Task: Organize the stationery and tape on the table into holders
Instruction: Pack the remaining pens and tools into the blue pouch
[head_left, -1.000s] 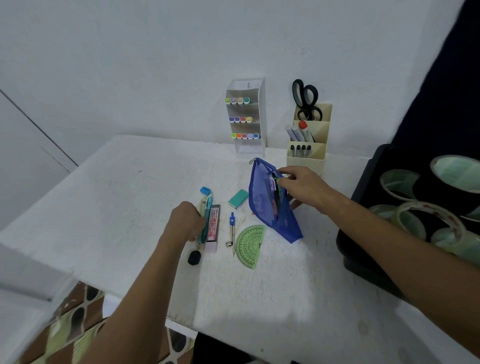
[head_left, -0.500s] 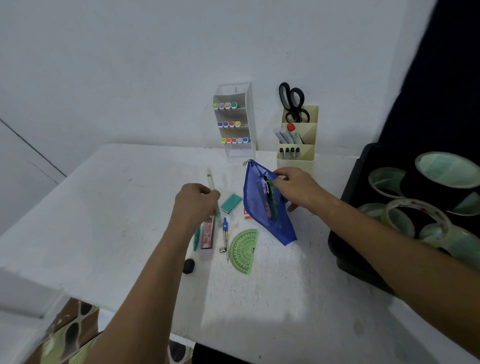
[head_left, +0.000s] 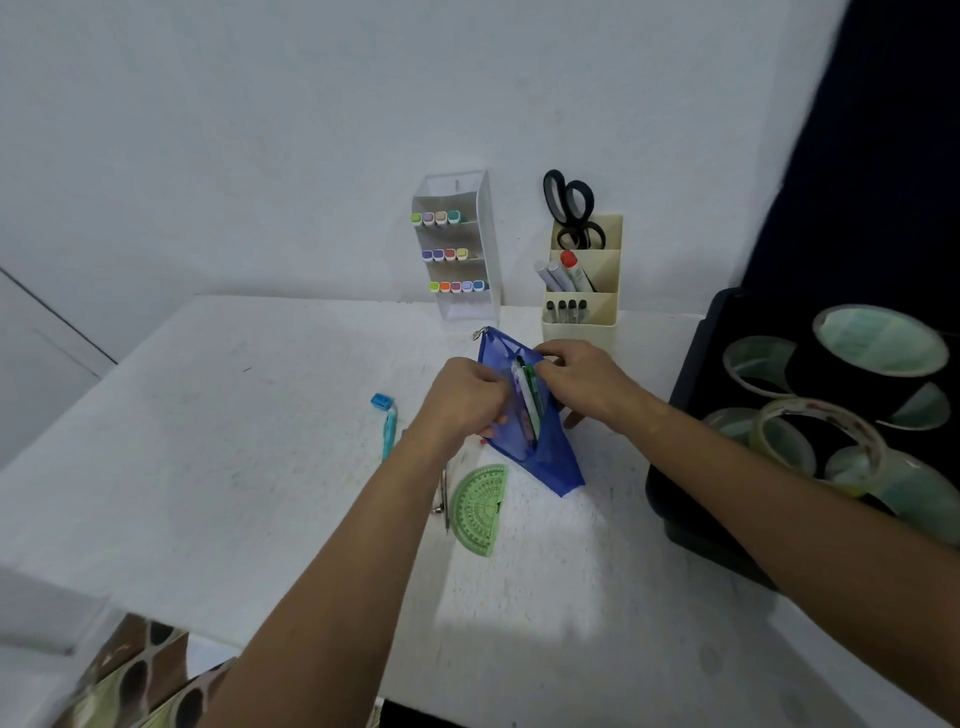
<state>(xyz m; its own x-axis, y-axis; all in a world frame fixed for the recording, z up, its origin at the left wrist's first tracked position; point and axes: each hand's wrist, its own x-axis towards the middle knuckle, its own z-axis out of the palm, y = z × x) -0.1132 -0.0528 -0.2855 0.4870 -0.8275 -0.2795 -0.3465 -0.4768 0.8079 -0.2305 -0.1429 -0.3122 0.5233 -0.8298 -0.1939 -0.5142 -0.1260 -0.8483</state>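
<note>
A blue mesh pouch (head_left: 550, 457) stands tilted on the white table (head_left: 249, 447), its mouth held open. My right hand (head_left: 576, 382) pinches the pouch's upper edge. My left hand (head_left: 465, 402) grips a pale green pen (head_left: 522, 397) whose length lies inside the pouch beside other pens. On the table lie a teal pen (head_left: 387, 431) with a blue cap, a green protractor (head_left: 480, 506) and a compass (head_left: 444, 496) partly hidden under my left forearm. At the back stand a white marker holder (head_left: 467, 306) and a beige holder (head_left: 602, 322).
Black scissors (head_left: 571, 208) and markers stand in the beige holder. A black tray (head_left: 685, 447) at the right holds several tape rolls (head_left: 880, 340). The table's front left edge drops to a patterned floor (head_left: 135, 680). A white wall rises close behind the holders.
My left hand lifted the pale green pen from the table, carried it right and put it into the pouch. My right hand kept holding the pouch's edge.
</note>
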